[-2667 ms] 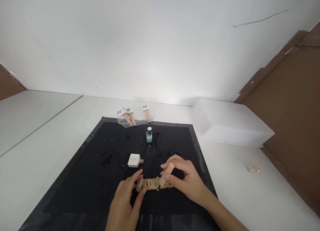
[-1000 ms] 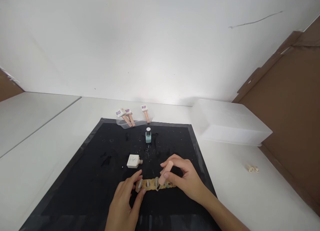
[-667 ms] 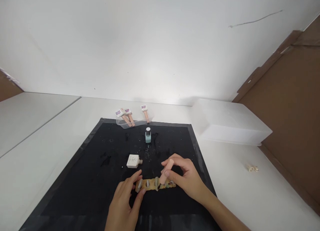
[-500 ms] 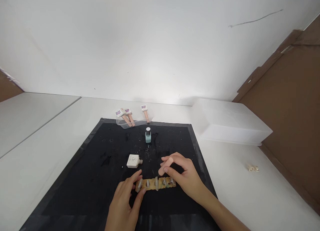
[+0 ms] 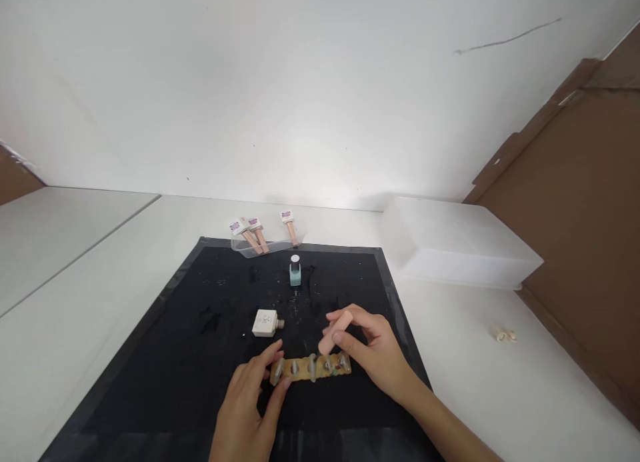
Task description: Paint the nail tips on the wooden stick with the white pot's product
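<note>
Between the fingers and thumb of my right hand is the peach cap of a nail polish brush, tilted, its lower end just above the strip; its bristles are hard to make out. A yellow-brown strip lies on the black mat and carries several upright clear-greyish false nail tips. My left hand pinches the strip's left end between thumb and fingers. Beyond the strip, an uncapped white square nail polish bottle lies on its side, neck to the right.
A mint-green nail polish bottle stands upright farther back on the black mat. Behind it, a clear tray holds several peach-handled bottles. To the right are a white translucent box and a small cream-coloured item.
My right hand has shifted the brush cap slightly right, away from the middle nail tip and tipped further over. My left hand keeps its pinch on the strip.
</note>
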`<state>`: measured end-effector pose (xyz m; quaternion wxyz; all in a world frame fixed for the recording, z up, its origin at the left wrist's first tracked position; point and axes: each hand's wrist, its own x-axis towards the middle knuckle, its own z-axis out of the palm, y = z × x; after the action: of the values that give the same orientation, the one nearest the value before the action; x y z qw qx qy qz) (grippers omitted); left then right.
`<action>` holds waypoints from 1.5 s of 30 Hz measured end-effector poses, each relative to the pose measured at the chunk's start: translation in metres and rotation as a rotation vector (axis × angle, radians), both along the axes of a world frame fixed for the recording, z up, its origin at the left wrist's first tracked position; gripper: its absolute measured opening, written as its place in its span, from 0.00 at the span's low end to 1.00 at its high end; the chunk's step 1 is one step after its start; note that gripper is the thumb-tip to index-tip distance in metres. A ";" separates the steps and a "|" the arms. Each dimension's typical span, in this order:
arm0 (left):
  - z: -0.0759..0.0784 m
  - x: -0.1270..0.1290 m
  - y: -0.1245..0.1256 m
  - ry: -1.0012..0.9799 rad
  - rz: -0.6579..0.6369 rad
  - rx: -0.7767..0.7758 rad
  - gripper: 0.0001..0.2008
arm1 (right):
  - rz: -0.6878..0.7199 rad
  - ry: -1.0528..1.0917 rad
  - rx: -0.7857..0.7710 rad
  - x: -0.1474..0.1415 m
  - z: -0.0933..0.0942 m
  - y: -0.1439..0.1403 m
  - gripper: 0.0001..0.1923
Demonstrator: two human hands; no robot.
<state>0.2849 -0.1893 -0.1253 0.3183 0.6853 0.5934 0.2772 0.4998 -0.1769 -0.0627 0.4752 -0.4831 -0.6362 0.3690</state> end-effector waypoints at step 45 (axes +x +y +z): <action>-0.006 -0.002 0.000 0.017 -0.036 -0.033 0.22 | -0.028 -0.059 0.043 -0.002 0.000 0.000 0.10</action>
<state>0.2826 -0.1888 -0.1314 0.3294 0.6928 0.5883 0.2559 0.4982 -0.1767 -0.0629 0.4717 -0.4920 -0.6509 0.3344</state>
